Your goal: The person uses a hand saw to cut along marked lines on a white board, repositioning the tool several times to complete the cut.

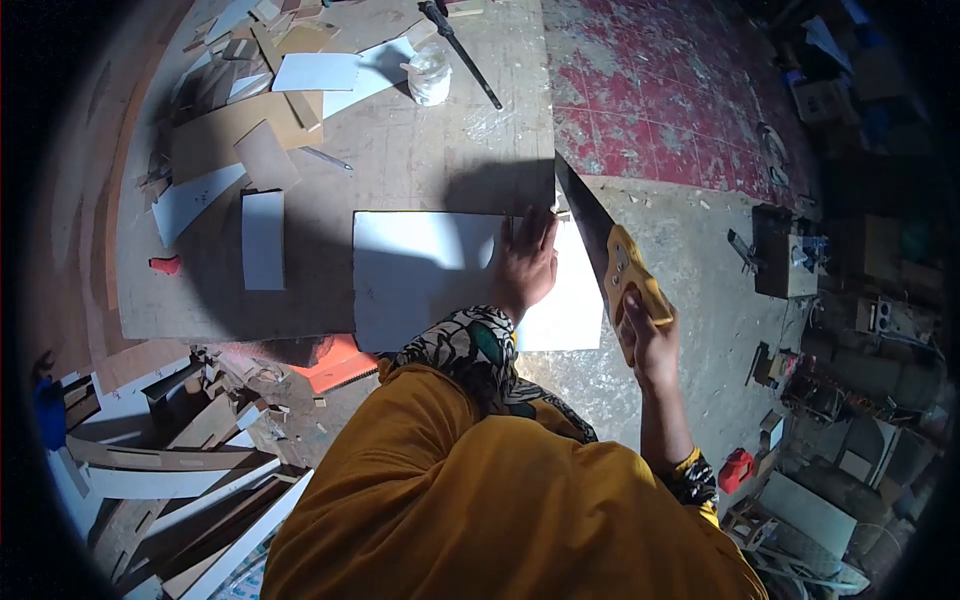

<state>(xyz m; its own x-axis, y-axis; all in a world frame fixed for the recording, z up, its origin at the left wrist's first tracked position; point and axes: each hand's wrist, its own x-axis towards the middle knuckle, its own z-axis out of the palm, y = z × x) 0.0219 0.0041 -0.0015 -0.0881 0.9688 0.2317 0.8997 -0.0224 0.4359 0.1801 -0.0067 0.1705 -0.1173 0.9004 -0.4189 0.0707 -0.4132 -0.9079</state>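
Observation:
A white board (420, 285) lies on the worktable, its right part jutting past the table's right edge. My left hand (528, 265) rests flat on it near that edge, fingers stretched out toward the board's far side. In my right hand (651, 340) is a handsaw (628, 262), gripped by its yellow handle. Its dark blade slants up and left, with the tip near the table edge just beyond the board. The blade runs beside the board's right end and overlaps its far right corner in this view.
Offcuts (225, 135) are heaped at the table's far left, near a white jar (430, 78), a dark bar (465, 58) and a pen (328, 159). A narrow white piece (263, 240) lies left of the board. More scraps (190, 450) fill the floor at lower left.

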